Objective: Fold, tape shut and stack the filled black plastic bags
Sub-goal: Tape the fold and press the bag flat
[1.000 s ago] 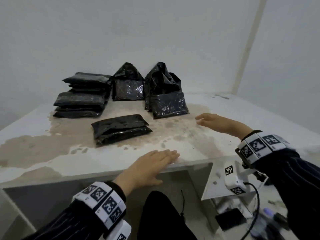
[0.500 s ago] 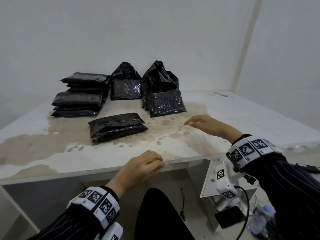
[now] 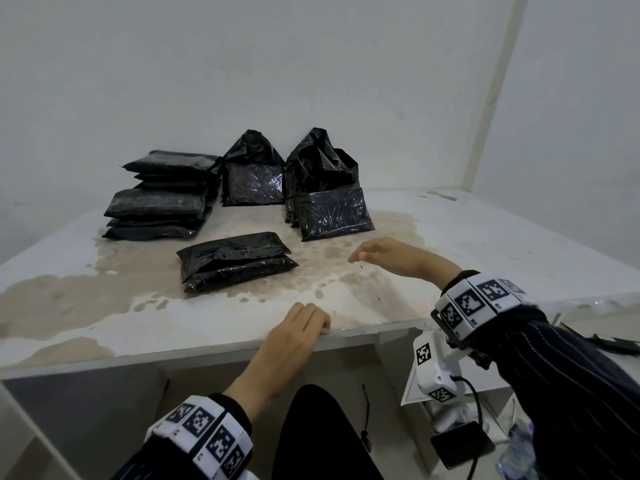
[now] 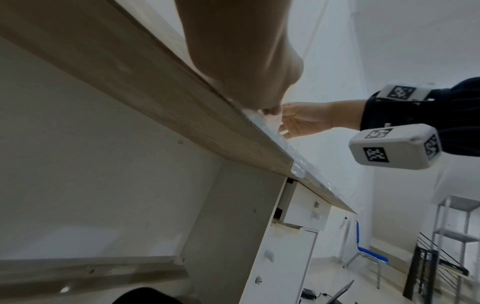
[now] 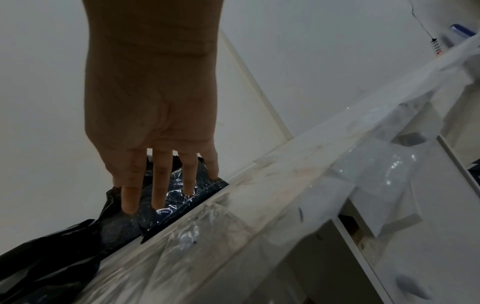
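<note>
Left hand [image 3: 294, 336] has pulled back to the table [image 3: 485, 244] edge, fingers now curled over it, holding nothing. Right hand [image 3: 391, 259] slid inward, fingers loose, empty, hovering near the open bag [image 3: 332, 213]. Taped bag [image 3: 235, 259] lies unstacked; next grab likely imminent.

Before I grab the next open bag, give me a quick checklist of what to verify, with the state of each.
1. Right hand free: ok, fingers relaxed, holding nothing.
2. Left hand free: not ok, its fingers curl over the table edge.
3. Open bags waiting: ok, nearest open bag stands upright, another open bag behind it.
4. Path to the nearest open bag: ok, nothing between it and the right hand.
5. Stack to add to: ok, folded bags piled at far left.
6. Tape at hand: cannot tell, no roll visible on the table.
</note>
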